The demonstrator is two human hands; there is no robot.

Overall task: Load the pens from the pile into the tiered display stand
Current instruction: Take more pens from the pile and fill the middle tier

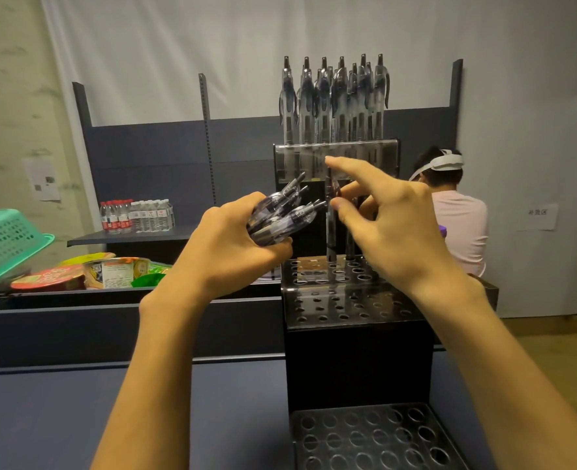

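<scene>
A black tiered display stand (pixel 355 364) with rows of round holes rises in front of me. Its top tier holds several clear pens (pixel 334 103) standing upright. My left hand (pixel 233 245) grips a bundle of clear pens (pixel 283 212), their tips pointing up and right. My right hand (pixel 382 218) is at the middle tier, thumb and a finger pinching a single upright pen (pixel 330 228) whose lower end sits in a hole at the tier's back row. The index finger sticks out towards the top tier's clear front.
A dark table (pixel 60 418) lies below my arms. A green basket (pixel 2 242) and snack packs (pixel 87 271) sit at left. Water bottles (pixel 134 215) stand on a shelf behind. A seated person (pixel 456 212) is behind the stand at right.
</scene>
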